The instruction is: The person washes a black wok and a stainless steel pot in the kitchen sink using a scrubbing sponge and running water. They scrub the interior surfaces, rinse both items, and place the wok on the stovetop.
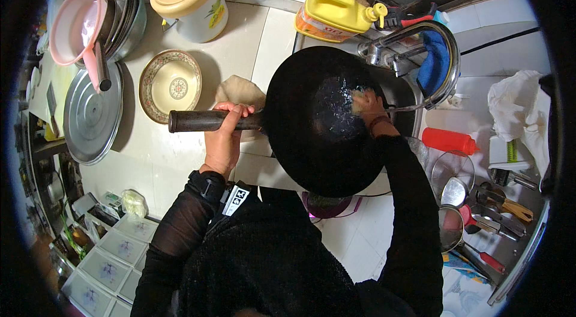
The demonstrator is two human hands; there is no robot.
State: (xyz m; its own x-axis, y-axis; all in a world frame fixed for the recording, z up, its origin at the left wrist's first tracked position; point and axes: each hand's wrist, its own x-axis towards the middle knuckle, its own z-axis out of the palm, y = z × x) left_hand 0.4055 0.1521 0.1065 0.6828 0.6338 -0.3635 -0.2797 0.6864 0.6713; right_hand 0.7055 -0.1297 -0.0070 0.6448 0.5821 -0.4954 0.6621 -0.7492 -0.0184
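Observation:
A large black wok [306, 137] is held over the sink. My left hand [225, 137] grips its dark tubular handle [193, 121]. Inside the wok, at the right side of its wet bottom, my right hand [371, 108] presses a small yellowish thing, perhaps a sponge; its fingers partly hide it. Water glistens on the metal beside the fingers. A chrome faucet [443, 33] with a blue cloth [433, 63] on it arches at the wok's upper right. Behind the handle lies a beige cloth [239, 91], partly covered.
A patterned bowl [171, 87] and a metal lid [92, 114] are on the left counter, near a lidded bucket [193, 6]. A yellow jug [337, 15] stands behind the wok. A red squeeze bottle [449, 140], a strainer [452, 173] and several utensils crowd the right.

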